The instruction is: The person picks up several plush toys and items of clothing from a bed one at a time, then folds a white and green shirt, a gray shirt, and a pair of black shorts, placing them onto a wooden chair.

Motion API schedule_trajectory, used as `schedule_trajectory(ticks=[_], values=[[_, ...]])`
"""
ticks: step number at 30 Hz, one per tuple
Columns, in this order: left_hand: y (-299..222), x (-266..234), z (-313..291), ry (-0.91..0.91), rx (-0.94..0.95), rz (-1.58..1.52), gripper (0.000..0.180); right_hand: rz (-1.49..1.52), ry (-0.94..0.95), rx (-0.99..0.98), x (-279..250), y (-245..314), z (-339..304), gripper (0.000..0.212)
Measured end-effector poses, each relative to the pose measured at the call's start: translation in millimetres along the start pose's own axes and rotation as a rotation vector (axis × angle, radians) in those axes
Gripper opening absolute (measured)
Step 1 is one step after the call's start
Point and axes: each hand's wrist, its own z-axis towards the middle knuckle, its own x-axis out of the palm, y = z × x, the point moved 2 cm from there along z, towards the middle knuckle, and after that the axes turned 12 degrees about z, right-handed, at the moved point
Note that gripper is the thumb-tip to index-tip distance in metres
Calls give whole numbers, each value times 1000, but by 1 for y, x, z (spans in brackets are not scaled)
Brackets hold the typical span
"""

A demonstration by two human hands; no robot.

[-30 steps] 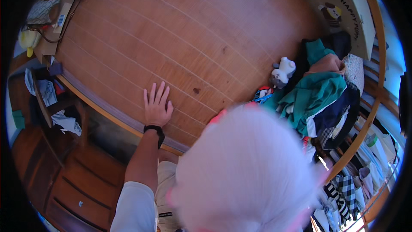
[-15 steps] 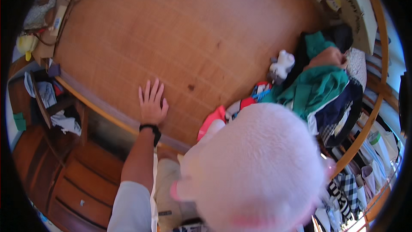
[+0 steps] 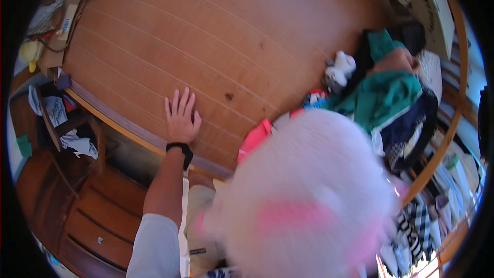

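My left hand point(image 3: 182, 117) lies flat on the brown wooden board point(image 3: 170, 36), fingers spread, holding nothing; a black band circles its wrist. A big fluffy white and pink plush toy point(image 3: 314, 170), blurred at its lower part, fills the lower middle, close to the camera. My right hand does not show; the plush covers the area where it could be. Just behind the plush lies a bright pink cloth point(image 3: 256, 139) on the board. Further right is a small white and grey plush toy point(image 3: 339, 71) beside a heap of clothes with a green garment point(image 3: 383, 98) on top.
A wooden chair point(image 3: 98, 221) stands at lower left, below the board's edge. Cardboard point(image 3: 64, 36) and a yellow plush point(image 3: 32, 51) sit at upper left. On the right, a cardboard box point(image 3: 422, 15) leans by a curved wooden rail point(image 3: 429, 172), with hanging clothes point(image 3: 417, 229) beyond.
The large plush has turned and shifted slightly, so a pink patch now shows on its near side. My left hand stays flat on the board.
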Motion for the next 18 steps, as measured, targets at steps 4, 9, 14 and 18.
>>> schedule_trajectory(ticks=[4, 9, 14, 18], values=[[1, 33, -17, 63, 12, 49, 56, 151, -164, -148, 34, -9, 52, 57], [5, 3, -10, 49, 9, 16, 54, -385, -72, -650, 5, 54, 170, 90], [-15, -14, -9, 32, 29, -20, 53, -1150, -594, -451, -81, 4, 276, 88], [3, 16, -14, 42, 24, -5, 55, -976, -599, -409, -68, -11, 275, 83]])
